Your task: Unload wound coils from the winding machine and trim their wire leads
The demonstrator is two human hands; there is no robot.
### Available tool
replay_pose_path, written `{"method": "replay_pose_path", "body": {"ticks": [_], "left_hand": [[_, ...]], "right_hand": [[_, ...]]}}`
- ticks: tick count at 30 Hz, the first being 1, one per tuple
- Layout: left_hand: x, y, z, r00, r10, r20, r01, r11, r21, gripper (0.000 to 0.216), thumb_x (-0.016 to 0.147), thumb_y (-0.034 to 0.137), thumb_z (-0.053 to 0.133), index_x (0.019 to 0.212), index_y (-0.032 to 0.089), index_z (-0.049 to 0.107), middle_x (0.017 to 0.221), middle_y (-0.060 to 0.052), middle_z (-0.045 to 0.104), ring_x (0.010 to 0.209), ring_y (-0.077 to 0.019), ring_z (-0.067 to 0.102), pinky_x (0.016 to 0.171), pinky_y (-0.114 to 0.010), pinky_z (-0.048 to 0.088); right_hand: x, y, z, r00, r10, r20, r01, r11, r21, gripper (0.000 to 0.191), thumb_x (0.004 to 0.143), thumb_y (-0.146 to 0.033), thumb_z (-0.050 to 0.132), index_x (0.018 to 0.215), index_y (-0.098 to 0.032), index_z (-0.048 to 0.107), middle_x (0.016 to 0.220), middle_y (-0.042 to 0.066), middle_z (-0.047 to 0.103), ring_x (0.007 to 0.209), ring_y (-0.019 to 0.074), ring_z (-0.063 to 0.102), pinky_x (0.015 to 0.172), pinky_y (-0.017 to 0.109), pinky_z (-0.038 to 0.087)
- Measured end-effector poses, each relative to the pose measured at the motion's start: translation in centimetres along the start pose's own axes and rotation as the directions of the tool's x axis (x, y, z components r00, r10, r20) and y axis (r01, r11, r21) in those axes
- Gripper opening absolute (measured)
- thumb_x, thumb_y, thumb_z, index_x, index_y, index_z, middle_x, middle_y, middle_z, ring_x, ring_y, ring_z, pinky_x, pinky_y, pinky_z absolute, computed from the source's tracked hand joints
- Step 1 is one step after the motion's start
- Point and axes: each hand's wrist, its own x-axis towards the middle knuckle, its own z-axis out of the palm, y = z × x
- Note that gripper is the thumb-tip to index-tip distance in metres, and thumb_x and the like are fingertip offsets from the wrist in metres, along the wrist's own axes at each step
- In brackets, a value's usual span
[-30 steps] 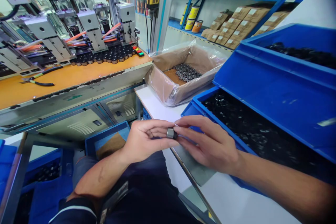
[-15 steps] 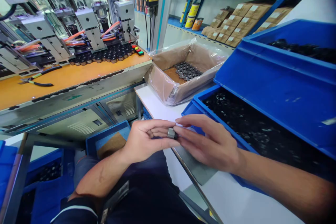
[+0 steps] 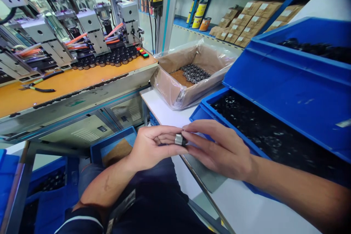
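Note:
Between my two hands is a small round part (image 3: 178,139), a silvery metal ring with a black piece on its right side. My left hand (image 3: 153,145) closes on the metal side, thumb below and fingers above and behind. From the right, the fingertips of my right hand (image 3: 219,150) are closed at the black end of the part. The fingertips of both hands nearly meet, and the fingers hide some of the part. Both hands are above the edge of a white table (image 3: 164,111), in front of my dark clothing.
A plastic-lined cardboard box (image 3: 189,97) holds several dark parts. Blue bins (image 3: 290,76) with black parts stand at the right. At the left, an orange-topped machine bench (image 3: 90,80) carries rows of black-and-metal parts (image 3: 109,57) and pliers (image 3: 41,82). A blue tray (image 3: 95,150) sits below.
The part has turned slightly between the fingers, and more of its black side shows. My right index finger has come down a little. The view has shifted slightly.

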Motion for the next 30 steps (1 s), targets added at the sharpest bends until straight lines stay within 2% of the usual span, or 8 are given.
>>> {"method": "replay_pose_path", "body": {"ticks": [4,8,14,19,23,27,30], "left_hand": [[0.0,0.1,-0.04,1.0,0.012,0.003,-0.012,0.999,0.031,0.041,0.059,0.016,0.09,0.098,0.014,0.078,0.081,-0.005,0.08,0.071,-0.0157,0.076,0.072,-0.022,0.064],[-0.02,0.11,0.0,1.0,0.019,-0.014,-0.018,0.996,0.093,0.044,0.057,0.02,0.091,0.098,0.013,0.078,0.079,-0.006,0.079,0.071,-0.0183,0.075,0.071,-0.025,0.065],[-0.04,0.29,0.02,0.999,0.053,-0.003,-0.053,0.992,0.112,0.04,0.057,0.014,0.09,0.095,0.014,0.079,0.07,-0.002,0.077,0.061,-0.0119,0.071,0.062,-0.017,0.061],[-0.12,0.42,0.04,0.999,0.035,0.04,-0.038,0.996,0.084,0.039,0.059,0.015,0.089,0.096,0.014,0.078,0.072,-0.004,0.078,0.066,-0.0166,0.074,0.064,-0.022,0.063],[-0.1,0.47,0.11,0.998,0.041,0.055,-0.042,0.999,0.029,0.037,0.063,0.013,0.087,0.098,0.015,0.078,0.08,-0.004,0.08,0.07,-0.0159,0.076,0.068,-0.02,0.063],[-0.16,0.71,0.1,0.999,0.043,0.024,-0.046,0.991,0.128,0.039,0.062,0.018,0.089,0.099,0.014,0.077,0.085,-0.007,0.08,0.073,-0.0183,0.077,0.071,-0.024,0.065],[-0.26,0.78,0.05,0.999,0.026,0.019,-0.029,0.984,0.178,0.042,0.061,0.024,0.09,0.099,0.013,0.077,0.083,-0.007,0.08,0.075,-0.0214,0.077,0.072,-0.029,0.066]], "right_hand": [[-0.16,0.1,0.21,1.0,0.0,-0.022,0.001,1.0,0.015,0.031,0.09,-0.01,0.062,0.121,-0.012,0.057,0.11,0.014,0.063,0.104,0.0206,0.064,0.084,0.035,0.062],[-0.04,0.11,0.09,1.0,0.004,-0.017,-0.004,1.0,0.008,0.021,0.092,-0.014,0.062,0.113,-0.012,0.06,0.103,0.014,0.065,0.098,0.0202,0.065,0.082,0.034,0.062],[0.11,0.06,-0.21,1.0,0.0,-0.008,-0.001,0.999,-0.041,0.015,0.094,-0.018,0.06,0.109,-0.014,0.062,0.101,0.012,0.066,0.097,0.0191,0.067,0.084,0.033,0.062],[0.24,0.18,-0.5,0.997,-0.072,0.015,0.074,0.99,-0.122,0.016,0.093,-0.02,0.063,0.105,-0.01,0.063,0.096,0.012,0.068,0.096,0.0207,0.067,0.083,0.032,0.062],[0.34,0.34,-0.46,0.994,-0.104,-0.017,0.102,0.99,-0.097,0.021,0.092,-0.023,0.066,0.105,-0.008,0.062,0.098,0.014,0.068,0.096,0.0227,0.068,0.081,0.036,0.063],[0.31,0.34,-0.42,0.995,-0.093,-0.018,0.092,0.994,-0.061,0.016,0.091,-0.015,0.064,0.107,-0.012,0.063,0.1,0.013,0.069,0.096,0.0208,0.069,0.081,0.033,0.063],[0.3,0.24,-0.53,0.998,-0.066,-0.009,0.065,0.995,-0.069,0.014,0.092,-0.016,0.063,0.106,-0.015,0.063,0.098,0.009,0.07,0.095,0.0193,0.069,0.081,0.031,0.063]]}}
